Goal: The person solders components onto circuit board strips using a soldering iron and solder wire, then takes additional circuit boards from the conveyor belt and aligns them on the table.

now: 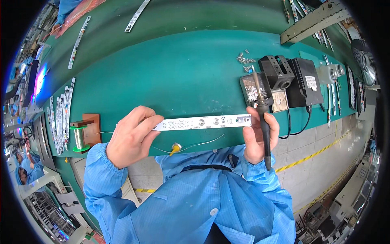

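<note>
A narrow white circuit board strip point(183, 123) with round components lies level between my two hands, over the bench's near edge. My left hand point(132, 134) pinches its left end between thumb and fingers. In my right hand point(260, 136) is a soldering iron point(265, 122) with a black handle, its metal tip pointing up and away from me. The fingers of that same hand also meet the strip's right end. Solder wire point(201, 143) trails along the bench's near edge, close to a small yellow-and-silver knob point(175, 149).
On the left stands a green solder spool point(80, 138) on a wooden holder point(96, 129), beside several board strips point(61, 118). To the right are a metal tray point(248, 83), loose screws point(245, 59), a black iron stand point(277, 71) and a black soldering station point(304, 83). A metal post point(313, 25) rises behind.
</note>
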The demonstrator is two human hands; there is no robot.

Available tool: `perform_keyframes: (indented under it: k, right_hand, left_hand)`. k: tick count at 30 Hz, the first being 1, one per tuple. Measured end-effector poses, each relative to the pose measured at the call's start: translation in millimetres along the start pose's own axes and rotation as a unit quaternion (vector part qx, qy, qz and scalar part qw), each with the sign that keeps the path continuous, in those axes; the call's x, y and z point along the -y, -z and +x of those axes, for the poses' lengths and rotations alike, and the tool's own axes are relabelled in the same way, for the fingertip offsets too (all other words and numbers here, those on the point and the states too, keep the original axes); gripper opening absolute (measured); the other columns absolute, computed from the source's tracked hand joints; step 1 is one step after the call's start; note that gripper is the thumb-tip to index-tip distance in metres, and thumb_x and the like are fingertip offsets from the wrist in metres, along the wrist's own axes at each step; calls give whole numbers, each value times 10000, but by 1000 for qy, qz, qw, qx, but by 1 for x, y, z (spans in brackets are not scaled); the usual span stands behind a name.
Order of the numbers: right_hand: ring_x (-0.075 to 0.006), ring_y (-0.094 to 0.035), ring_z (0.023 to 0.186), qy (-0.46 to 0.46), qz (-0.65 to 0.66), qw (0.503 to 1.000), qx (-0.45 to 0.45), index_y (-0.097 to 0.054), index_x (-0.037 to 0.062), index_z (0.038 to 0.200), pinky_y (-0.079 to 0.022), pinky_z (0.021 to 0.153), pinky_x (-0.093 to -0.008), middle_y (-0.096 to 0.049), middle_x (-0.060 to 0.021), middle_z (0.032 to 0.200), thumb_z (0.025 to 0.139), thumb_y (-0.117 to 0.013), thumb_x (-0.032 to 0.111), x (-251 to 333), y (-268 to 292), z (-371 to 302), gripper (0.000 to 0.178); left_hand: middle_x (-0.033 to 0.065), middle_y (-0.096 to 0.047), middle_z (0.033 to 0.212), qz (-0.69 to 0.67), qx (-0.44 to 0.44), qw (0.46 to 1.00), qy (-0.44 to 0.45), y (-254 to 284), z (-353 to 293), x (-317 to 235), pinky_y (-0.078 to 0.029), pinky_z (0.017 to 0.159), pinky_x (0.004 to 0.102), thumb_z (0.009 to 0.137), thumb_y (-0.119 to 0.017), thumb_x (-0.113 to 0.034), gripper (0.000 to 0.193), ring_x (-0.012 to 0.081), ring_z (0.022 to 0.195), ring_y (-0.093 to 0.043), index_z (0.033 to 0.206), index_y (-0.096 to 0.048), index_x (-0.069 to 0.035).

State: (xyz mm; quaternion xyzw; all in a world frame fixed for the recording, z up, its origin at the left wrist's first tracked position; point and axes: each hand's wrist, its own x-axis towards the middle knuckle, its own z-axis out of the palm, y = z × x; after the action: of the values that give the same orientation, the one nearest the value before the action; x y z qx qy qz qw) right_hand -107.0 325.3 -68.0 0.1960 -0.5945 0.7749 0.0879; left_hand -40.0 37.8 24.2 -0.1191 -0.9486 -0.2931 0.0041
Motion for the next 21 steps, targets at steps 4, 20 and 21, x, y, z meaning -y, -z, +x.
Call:
perform_keyframes:
  k: [4,20,21]
  right_hand:
    - [-233,-606,1003,-10,-104,994,32,-440,66,1302,-468,915,-364,-596,-236,1199,804,-700,1,-6,14,-9,565]
    - [-351,-584,947,127,-397,907,63,-402,38,1294,-463,840,-457,-552,-289,1164,899,-566,90,-6,59,-35,431]
    - [-351,-584,947,127,-390,910,68,-402,38,1294,-463,840,-457,-552,-289,1164,899,-566,90,-7,60,-34,431]
  left_hand:
    - [122,-560,945,-20,-1,1000,5,-19,0,13,-493,650,377,711,-703,25,292,298,812,-592,988,-620,-18]
    - [135,-562,1108,13,-75,989,126,-28,-53,62,-472,840,374,611,-744,46,502,314,1011,-549,1091,-620,-31]
    - [139,-563,1108,7,-80,986,149,-27,-60,66,-464,859,364,605,-745,62,504,310,1025,-551,1087,-624,-21]
